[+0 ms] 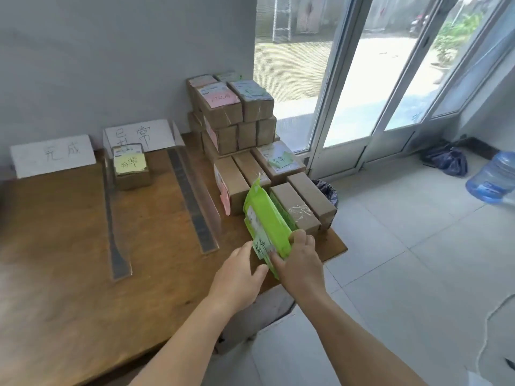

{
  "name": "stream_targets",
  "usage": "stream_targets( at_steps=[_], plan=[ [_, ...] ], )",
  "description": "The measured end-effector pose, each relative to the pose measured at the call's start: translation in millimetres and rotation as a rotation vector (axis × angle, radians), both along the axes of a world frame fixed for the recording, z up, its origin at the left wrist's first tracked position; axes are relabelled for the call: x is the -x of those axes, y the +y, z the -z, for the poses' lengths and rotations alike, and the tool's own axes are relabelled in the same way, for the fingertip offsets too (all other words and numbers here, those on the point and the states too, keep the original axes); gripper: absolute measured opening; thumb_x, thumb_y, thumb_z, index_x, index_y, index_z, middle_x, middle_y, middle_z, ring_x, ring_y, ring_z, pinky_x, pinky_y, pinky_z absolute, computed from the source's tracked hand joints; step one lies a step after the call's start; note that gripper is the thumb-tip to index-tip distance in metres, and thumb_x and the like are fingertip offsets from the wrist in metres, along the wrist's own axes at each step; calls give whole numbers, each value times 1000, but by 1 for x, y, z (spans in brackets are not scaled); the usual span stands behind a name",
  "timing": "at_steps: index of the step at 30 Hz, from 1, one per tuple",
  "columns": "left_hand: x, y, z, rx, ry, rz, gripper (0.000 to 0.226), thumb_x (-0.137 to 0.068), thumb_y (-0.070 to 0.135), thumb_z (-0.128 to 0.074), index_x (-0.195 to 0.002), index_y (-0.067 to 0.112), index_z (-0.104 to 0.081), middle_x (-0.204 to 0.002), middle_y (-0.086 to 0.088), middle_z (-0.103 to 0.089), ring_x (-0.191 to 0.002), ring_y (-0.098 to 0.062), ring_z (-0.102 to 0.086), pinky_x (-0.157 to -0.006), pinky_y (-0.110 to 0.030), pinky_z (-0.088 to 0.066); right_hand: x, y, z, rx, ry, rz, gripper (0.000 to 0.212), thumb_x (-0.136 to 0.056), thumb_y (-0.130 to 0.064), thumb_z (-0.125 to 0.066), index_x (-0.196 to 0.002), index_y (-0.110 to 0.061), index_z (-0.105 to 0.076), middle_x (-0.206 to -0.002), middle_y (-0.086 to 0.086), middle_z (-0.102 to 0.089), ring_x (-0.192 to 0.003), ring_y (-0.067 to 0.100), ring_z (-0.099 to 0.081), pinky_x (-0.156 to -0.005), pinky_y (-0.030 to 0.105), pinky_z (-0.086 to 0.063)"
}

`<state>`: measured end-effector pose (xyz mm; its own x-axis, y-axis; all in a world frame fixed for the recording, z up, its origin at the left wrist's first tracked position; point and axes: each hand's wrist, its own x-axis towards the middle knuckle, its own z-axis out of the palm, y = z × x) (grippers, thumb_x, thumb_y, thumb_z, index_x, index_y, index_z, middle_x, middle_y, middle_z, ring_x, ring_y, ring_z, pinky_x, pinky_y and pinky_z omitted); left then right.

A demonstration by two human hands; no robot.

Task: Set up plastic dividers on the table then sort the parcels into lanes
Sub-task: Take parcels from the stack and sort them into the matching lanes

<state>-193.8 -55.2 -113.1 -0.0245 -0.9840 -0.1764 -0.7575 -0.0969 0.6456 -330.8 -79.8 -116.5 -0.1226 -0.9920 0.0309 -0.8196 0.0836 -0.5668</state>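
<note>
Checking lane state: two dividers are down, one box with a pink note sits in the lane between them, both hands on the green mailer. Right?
Nearly. In the head view, the box between the dividers carries a yellow note, not pink. Otherwise right: left hand and right hand hold the green mailer.

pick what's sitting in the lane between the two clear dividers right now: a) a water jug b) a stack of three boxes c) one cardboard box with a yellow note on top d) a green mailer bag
c, a single cardboard box with a yellow note stands between the two clear dividers, while the green mailer bag is held by both hands off to the right.
</note>
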Motion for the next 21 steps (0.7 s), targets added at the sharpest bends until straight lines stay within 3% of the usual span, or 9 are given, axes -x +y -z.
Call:
stream_targets(
  at_steps=[4,9,13,16,21],
  plan=[
    [17,15,3,-2,63,-132,67,-94,45,-48,-150,20,-22,-148,1,-38,-134,-17,-37,-103,-29,-33,14,13,6,-53,-195,-39,39,-83,-39,-63,-107,-19,-39,-102,-2,-43,-87,22,-53,-68,30,-35],
    [25,35,4,-5,181,-294,69,-91,41,-57,-149,22,-25,-139,3,-47,-125,-15,-46,-101,-34,-41,24,27,5,-193,-445,-70,39,-86,-38,-60,-115,-22,-40,-97,-4,-58,-81,7,-57,-59,24,-43],
    [27,45,7,61,212,-371,68,-87,33,-66,-145,22,-31,-136,4,-47,-123,-13,-45,-98,-28,-40,25,34,7,-327,-547,-44,35,-88,-35,-55,-116,-19,-42,-98,0,-61,-88,20,-62,-78,43,-53],
    [27,46,11,66,203,-379,68,-86,30,-67,-144,18,-33,-139,0,-44,-127,-14,-41,-104,-32,-38,25,36,8,-400,-514,-74,30,-90,-36,-51,-113,-17,-48,-98,3,-63,-91,26,-62,-84,48,-51],
    [28,44,19,-14,98,-341,73,-91,36,-59,-150,12,-24,-154,-3,-25,-139,-15,-27,-111,-29,-24,34,32,11,-447,-282,-234,32,-96,-41,-44,-116,-17,-52,-108,5,-60,-96,23,-56,-78,34,-45]
  ],
)
